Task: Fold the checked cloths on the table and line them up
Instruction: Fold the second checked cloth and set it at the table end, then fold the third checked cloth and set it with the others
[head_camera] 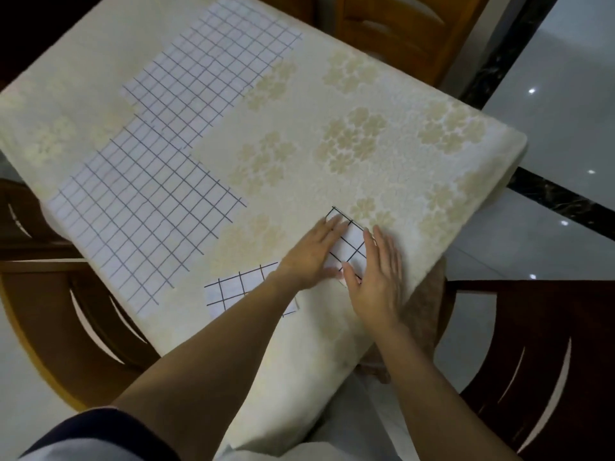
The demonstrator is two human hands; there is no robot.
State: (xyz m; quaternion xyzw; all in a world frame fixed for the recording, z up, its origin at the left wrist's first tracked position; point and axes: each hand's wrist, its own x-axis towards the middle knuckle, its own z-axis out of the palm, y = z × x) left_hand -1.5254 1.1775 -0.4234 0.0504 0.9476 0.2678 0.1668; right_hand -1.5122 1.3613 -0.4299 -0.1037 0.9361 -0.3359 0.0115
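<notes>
Left hand (309,257) and right hand (379,281) lie flat, fingers straight, on the folded checked cloth (349,244). Press the creases outward, keeping its seemingly square edges aligned.

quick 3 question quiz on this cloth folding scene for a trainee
1. True or false: the left hand and right hand both lie flat on one small folded cloth.
2. How many large checked cloths lie spread unfolded on the table?
3. The second folded cloth lies: A) by the left forearm, B) on a chair, C) on the floor.
Key: 1 true; 2 two; 3 A.
</notes>
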